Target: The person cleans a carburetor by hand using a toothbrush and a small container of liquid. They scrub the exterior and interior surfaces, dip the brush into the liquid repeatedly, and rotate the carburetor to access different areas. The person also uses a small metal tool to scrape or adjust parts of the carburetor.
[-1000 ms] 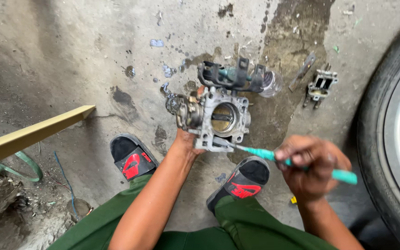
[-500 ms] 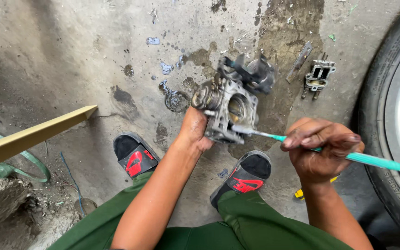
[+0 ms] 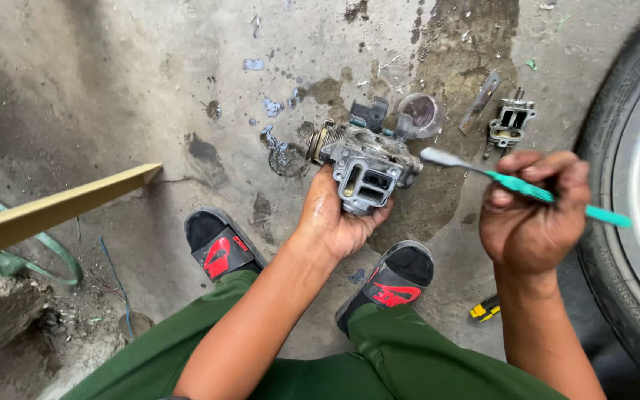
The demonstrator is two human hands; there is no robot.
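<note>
A stained, wet grey concrete floor [image 3: 112, 89] fills the view from above. At the right edge curves a black rubber car tyre [image 3: 616, 244] on its silver wheel rim. A long pale wooden plank [image 3: 53, 211] slants in from the left, above a loop of green hose [image 3: 46, 255]. The person squats in dark green trousers [image 3: 409, 363], wearing black slide sandals with red markings [image 3: 220, 248]. The left hand [image 3: 338, 222] is clenched around the underside of a grimy grey cast-metal throttle body [image 3: 364, 167], holding it up above the floor, between the sandals and a dark oily patch. The right hand [image 3: 531, 215] is closed in a fist around the handle of a teal plastic toothbrush [image 3: 527, 189], its white head pointing left, just beside the metal part but not touching it. On the floor beyond lie a small grey metal valve piece [image 3: 509, 124], a thin flat metal strip [image 3: 481, 100] and a clear round plastic cup [image 3: 420, 115]. A small yellow and black tool [image 3: 485, 310] lies near the right sandal.
</note>
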